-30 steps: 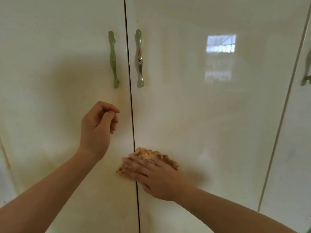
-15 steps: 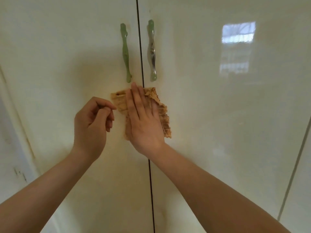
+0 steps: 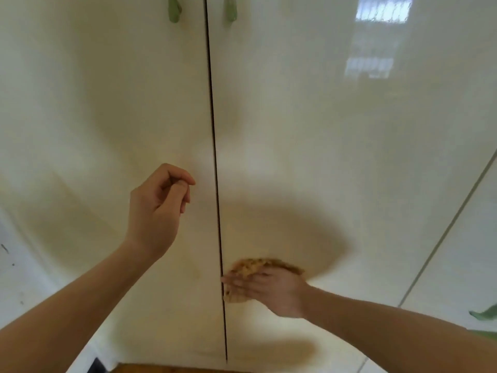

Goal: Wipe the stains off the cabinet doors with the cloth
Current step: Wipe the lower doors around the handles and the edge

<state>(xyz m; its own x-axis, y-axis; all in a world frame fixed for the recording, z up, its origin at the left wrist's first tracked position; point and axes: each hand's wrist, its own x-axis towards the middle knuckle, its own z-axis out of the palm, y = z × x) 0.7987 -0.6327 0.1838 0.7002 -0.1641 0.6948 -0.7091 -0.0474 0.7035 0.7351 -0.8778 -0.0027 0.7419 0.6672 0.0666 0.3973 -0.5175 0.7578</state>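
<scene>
- My right-hand fingers [image 3: 242, 282] lie flat and close together, pressing the cloth [image 3: 252, 267] on the right cabinet door [image 3: 322, 157], just right of the dark gap [image 3: 215, 157] between the doors.
- My right hand [image 3: 269, 290] covers most of the tan cloth, low down near the gap.
- My left hand [image 3: 156, 211] is curled loosely, holding nothing, just left of the gap in front of the left cabinet door [image 3: 94, 117].
- Two green handles [image 3: 173, 9] poke in at the top, one each side of the gap.
</scene>
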